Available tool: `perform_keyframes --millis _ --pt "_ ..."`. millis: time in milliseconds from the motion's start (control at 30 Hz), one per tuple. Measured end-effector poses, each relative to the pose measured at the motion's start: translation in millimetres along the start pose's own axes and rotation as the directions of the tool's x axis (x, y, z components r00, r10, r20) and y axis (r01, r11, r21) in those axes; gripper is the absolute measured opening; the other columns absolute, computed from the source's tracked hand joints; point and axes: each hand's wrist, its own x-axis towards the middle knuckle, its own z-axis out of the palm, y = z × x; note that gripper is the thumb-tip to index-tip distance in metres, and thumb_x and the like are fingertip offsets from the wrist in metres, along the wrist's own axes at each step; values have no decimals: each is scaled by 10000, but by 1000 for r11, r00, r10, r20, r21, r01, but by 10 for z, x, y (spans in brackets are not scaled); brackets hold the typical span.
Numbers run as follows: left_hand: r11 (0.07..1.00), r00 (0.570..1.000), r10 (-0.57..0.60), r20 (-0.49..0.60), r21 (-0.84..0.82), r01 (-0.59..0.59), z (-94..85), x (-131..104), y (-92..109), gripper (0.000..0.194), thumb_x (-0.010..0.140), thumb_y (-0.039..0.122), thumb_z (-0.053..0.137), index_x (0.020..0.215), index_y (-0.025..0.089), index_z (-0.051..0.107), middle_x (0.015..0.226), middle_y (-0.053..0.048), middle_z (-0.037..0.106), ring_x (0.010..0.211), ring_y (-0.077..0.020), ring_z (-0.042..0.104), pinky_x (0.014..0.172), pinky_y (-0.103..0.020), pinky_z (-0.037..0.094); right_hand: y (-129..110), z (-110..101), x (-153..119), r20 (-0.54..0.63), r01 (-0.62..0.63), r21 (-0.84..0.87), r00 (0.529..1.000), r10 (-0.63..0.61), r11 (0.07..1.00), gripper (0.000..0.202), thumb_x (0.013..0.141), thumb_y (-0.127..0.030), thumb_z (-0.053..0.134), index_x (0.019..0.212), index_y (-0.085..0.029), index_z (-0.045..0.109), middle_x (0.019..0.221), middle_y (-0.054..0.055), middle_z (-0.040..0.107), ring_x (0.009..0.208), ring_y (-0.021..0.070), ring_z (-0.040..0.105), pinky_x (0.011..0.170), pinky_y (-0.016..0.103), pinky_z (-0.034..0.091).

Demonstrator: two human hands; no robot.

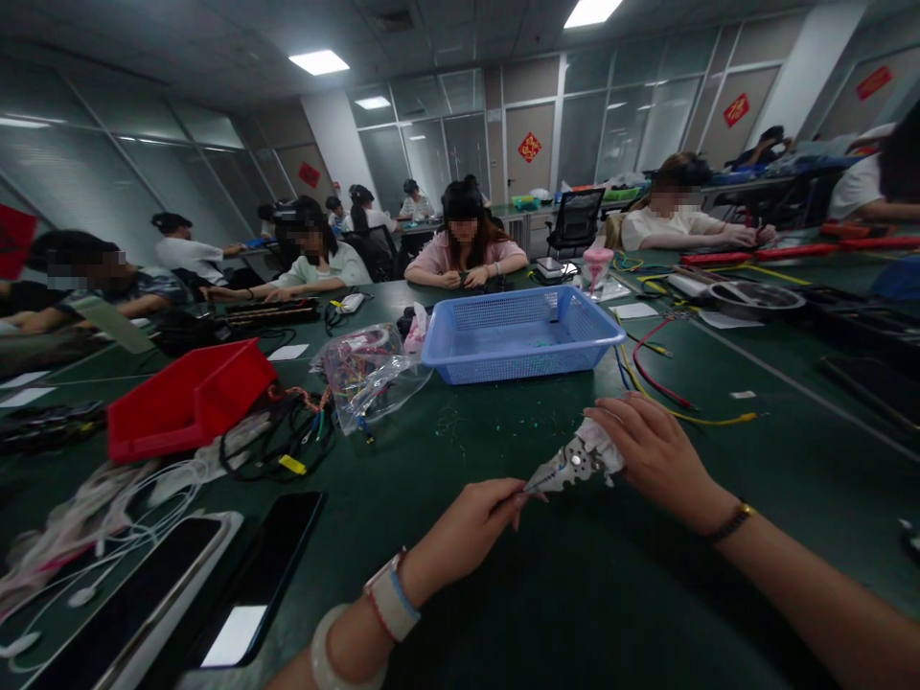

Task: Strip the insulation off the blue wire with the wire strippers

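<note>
White bangle (323, 647) up close, left hand (478, 525) pinched closed at the pliers' (566, 468) tip, contents hidden, likely for precision; right hand (651, 450) grips their covered handles for leverage, nearer than the blue basket (514, 368)

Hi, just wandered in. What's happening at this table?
Someone's right hand grips a metal plier-like tool, while the left hand pinches at its tip; anything held there is too small to tell. Beyond are a blue basket and a clear bag of wires, with a red bin off left. Others sit around nearby tables.
</note>
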Motion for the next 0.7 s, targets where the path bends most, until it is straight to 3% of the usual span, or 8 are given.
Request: perform_keyframes --millis 100,200,333,433,567,700 --pt "969 989 -70 133 -227 99 24 4 -15 288 965 307 412 1064 167 643 733 23 552 594 -81 455 566 -196 352 15 -42 -3 -12 -9 -22 1000 9 1000 339 855 -129 529 1190 -147 577 1129 93 658 973 252 525 886 422 413" --pt "846 944 -116 309 -468 257 93 11 -74 272 941 365 467 1035 146 599 745 9 585 544 -72 500 488 -183 361 35 -53 11 30 64 -3 998 -64 998 369 863 -80 491 1221 -134 560 1134 88 666 883 219 556 808 378 435" --pt "658 924 -35 380 -687 308 196 7 -141 302 863 418 607 933 127 568 786 -44 638 630 -129 643 577 -244 496 45 -18 2 77 115 47 990 -119 992 413 872 -54 454 1278 -107 513 1202 103 645 806 182 596 715 332 452" --pt "575 913 3 409 -748 333 222 5 -165 304 860 393 628 980 119 576 840 -75 666 669 -154 683 625 -276 533 37 -3 -8 95 116 76 988 -123 990 439 880 -51 435 1314 -103 476 1269 112 610 901 187 620 730 318 471" --pt "557 879 28 475 -738 381 216 8 -169 339 866 339 634 1121 120 587 848 -71 680 655 -139 688 595 -240 530 12 -12 14 111 83 95 989 -94 992 510 857 -22 437 1354 -133 438 1366 109 536 1061 203 596 753 303 494" --pt "567 905 1 425 -746 349 223 9 -144 288 845 345 656 1008 111 619 791 -59 679 663 -145 688 625 -257 539 -25 -3 27 188 71 103 978 -90 992 509 809 7 449 1300 -120 488 1365 121 535 1011 207 622 689 290 512"
